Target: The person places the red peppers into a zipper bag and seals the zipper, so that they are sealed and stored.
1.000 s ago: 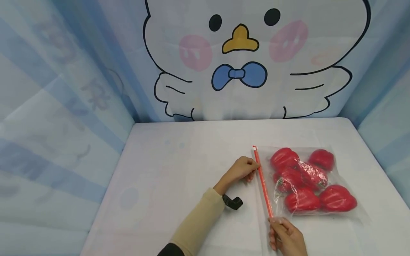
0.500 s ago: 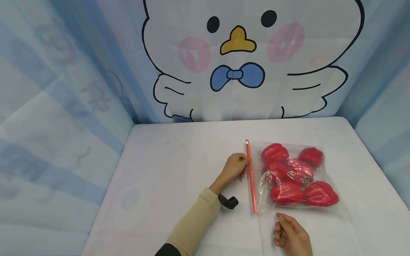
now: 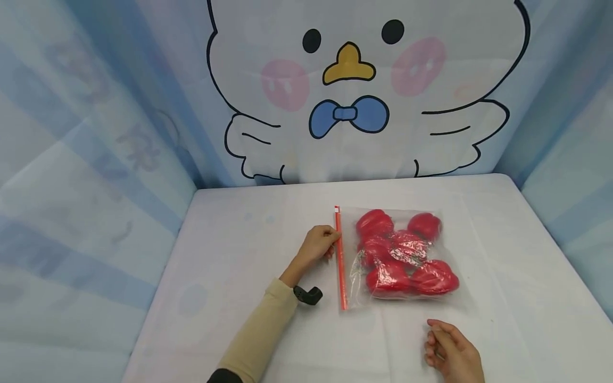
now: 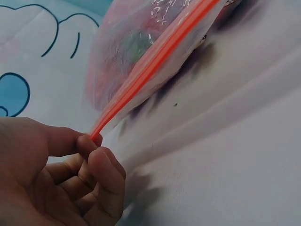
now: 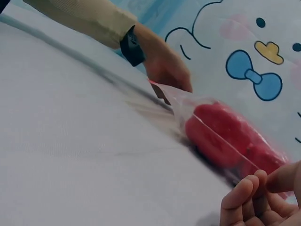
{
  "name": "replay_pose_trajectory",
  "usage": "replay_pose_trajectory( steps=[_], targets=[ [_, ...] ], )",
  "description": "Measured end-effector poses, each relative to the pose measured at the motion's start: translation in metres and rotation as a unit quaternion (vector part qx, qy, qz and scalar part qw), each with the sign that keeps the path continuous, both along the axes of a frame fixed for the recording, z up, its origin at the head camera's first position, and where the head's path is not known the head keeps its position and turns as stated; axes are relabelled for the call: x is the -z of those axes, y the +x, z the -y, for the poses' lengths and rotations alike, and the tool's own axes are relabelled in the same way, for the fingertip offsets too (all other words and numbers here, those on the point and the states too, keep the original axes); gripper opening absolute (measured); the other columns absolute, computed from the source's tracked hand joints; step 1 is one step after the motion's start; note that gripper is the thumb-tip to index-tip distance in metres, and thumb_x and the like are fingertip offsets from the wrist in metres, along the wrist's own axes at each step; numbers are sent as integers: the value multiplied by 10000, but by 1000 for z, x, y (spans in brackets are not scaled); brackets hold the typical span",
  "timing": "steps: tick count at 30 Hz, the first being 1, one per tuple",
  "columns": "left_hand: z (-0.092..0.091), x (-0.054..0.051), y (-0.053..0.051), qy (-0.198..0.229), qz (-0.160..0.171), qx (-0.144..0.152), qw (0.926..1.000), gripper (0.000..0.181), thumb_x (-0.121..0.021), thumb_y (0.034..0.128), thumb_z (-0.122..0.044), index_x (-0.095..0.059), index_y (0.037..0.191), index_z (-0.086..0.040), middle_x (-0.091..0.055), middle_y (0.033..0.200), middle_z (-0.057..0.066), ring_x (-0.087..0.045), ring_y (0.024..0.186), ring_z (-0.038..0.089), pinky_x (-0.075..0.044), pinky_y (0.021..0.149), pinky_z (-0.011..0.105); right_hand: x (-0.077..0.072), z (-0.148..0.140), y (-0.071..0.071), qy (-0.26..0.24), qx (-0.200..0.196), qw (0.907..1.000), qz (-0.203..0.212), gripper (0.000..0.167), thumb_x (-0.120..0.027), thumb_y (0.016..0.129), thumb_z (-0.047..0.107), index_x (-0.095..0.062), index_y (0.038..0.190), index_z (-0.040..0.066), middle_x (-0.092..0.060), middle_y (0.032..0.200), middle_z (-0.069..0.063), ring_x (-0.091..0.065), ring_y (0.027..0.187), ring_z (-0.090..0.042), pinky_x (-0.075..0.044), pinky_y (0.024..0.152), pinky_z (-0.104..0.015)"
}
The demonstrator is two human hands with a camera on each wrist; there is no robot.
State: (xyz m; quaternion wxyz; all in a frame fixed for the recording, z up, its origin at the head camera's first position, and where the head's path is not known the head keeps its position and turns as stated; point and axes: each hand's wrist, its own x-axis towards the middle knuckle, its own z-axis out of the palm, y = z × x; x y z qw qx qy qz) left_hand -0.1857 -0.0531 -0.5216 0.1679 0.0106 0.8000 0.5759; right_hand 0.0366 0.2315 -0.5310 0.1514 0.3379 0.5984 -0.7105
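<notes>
A clear zip bag (image 3: 351, 290) with an orange-red zip strip (image 3: 341, 266) lies on the table and holds several red bell peppers (image 3: 390, 276). My left hand (image 3: 313, 247) pinches the strip between thumb and fingers, above its middle. In the left wrist view, that strip (image 4: 150, 66) runs up and away from the fingertips, and a green patch shows through the plastic. Off the bag, at the lower right, my right hand (image 3: 452, 351) holds nothing, its fingers loosely curled. The right wrist view has it (image 5: 263, 200) in front of the bag's near side.
A white cloth covers the table (image 3: 230, 298). Behind stands a curtain (image 3: 354, 154) printed with a cartoon bird, and blue-white curtains (image 3: 86, 213) close in both sides. My left wrist wears a black camera mount (image 3: 308, 295).
My right hand has let go of the strip's near end and drawn off to the right. My left hand has pulled the bag of bell peppers leftward across the table.
</notes>
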Motion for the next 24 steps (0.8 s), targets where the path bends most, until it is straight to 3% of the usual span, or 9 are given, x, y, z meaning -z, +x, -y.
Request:
replay_pose_trajectory(
  steps=[5, 10, 12, 14, 16, 18, 21, 24],
  targets=[
    [26, -2, 2, -149, -45, -82, 9998, 232, -618, 1043, -196, -688, 962, 11, -521, 616, 6, -493, 484, 96, -451, 452, 198, 1, -15, 0, 386, -21, 9992, -69, 176, -499, 1105, 256, -673, 1087, 268, -606, 843, 69, -597, 738, -106, -566, 656, -295],
    [50, -3, 6, -352, -108, -137, 9992, 229, -626, 1039, -212, -693, 956, -9, -535, 626, 9, -507, 498, 103, -459, 459, 208, 0, -38, 1, 945, -160, 9939, -552, 146, -579, 1074, 324, -703, 1054, 250, -632, 814, 42, -615, 689, -128, -581, 601, -307],
    [60, -5, 8, -424, -147, -174, 9988, 229, -630, 1038, -215, -698, 956, -13, -540, 628, 12, -509, 505, 109, -458, 466, 214, -1, -45, 0, 1355, -353, 9863, -869, 194, -592, 1065, 341, -707, 1083, 185, -649, 803, 31, -624, 667, -143, -583, 579, -311],
    [70, -6, 8, -542, -216, -231, 9980, 227, -637, 1035, -216, -702, 946, -18, -541, 626, 16, -509, 507, 116, -456, 474, 222, -3, -51, -3, 1950, -637, 9718, -1166, 277, -581, 1072, 341, -682, 1143, 93, -665, 801, 36, -633, 662, -148, -582, 573, -305],
    [79, -7, 9, -705, -338, -223, 9967, 227, -641, 1032, -222, -708, 938, -26, -544, 628, 24, -512, 511, 125, -451, 488, 228, -7, -58, -6, 2614, -988, 9501, -1387, 343, -548, 1089, 327, -640, 1197, 15, -677, 814, 51, -643, 673, -133, -576, 575, -292],
    [86, -9, 10, -993, -497, -164, 9937, 228, -645, 1027, -232, -715, 932, -37, -550, 634, 22, -509, 521, 124, -441, 504, 233, -12, -66, -9, 3231, -1300, 9220, -1690, 352, -532, 1098, 298, -624, 1222, -18, -686, 829, 76, -644, 689, -94, -563, 576, -261],
    [94, -10, 13, -1573, -783, -45, 9844, 222, -639, 1023, -242, -724, 927, -61, -573, 655, 22, -508, 554, 122, -425, 534, 235, -20, -81, -14, 4222, -1743, 8589, -2318, 235, -569, 1084, 214, -660, 1184, 22, -715, 851, 44, -618, 706, 11, -515, 591, -160],
    [102, -14, 19, -2170, -1036, -5, 9707, 200, -632, 1022, -238, -731, 937, -86, -637, 732, 9, -515, 627, 119, -420, 576, 239, -27, -96, -19, 5097, -2034, 7874, -2808, 129, -623, 1047, 129, -692, 1130, 59, -729, 873, -20, -539, 682, 84, -437, 572, -112]
  ],
)
